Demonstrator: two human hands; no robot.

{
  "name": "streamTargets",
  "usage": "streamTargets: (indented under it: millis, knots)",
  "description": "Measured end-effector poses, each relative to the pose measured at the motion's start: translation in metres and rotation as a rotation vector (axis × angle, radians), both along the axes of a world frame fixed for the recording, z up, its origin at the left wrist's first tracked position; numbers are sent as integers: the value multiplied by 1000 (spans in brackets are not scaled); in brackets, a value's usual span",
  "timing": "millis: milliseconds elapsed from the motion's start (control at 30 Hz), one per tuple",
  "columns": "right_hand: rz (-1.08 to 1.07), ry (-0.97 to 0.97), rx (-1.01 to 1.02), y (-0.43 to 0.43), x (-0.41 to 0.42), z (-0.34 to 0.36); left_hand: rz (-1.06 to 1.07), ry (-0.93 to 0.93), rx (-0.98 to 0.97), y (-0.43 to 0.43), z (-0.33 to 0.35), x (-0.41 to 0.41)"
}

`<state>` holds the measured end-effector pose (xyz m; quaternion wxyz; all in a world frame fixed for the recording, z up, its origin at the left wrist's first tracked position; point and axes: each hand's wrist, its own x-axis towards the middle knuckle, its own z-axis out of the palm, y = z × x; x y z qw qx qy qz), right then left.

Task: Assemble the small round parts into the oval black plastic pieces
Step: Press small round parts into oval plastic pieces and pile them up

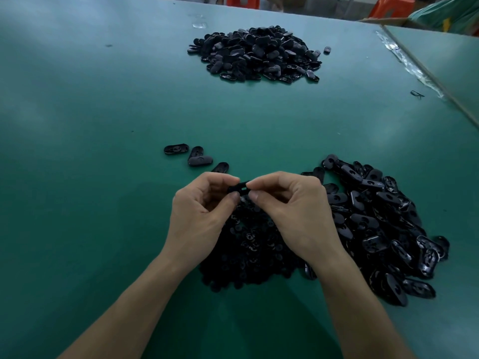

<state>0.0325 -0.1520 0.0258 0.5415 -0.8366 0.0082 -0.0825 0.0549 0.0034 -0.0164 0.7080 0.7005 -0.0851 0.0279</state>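
Observation:
Both hands meet above the near middle of the green table (103, 177). My left hand (202, 206) and my right hand (287, 208) pinch the two ends of one oval black plastic piece (239, 188) between thumbs and fingertips. Whether a round part sits in it is hidden by the fingers. Under the hands lies a heap of small round black parts (248, 244). To the right spreads a heap of oval black pieces (383, 224).
A large pile of oval black pieces (256, 54) lies at the far middle of the table. Several loose oval pieces (193, 155) lie just beyond my left hand. A taped seam (409, 66) and a table edge run along the right. Orange stools stand behind.

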Motion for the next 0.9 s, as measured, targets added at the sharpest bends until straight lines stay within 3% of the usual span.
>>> streamTargets:
  millis: [400, 900]
  knots:
    - [-60, -29, -202, 8, -3, 1, -28, -11, 35, -2, 5, -3]
    - [-54, 70, -301, 7, -10, 8, -79, -44, 148, -2, 6, -7]
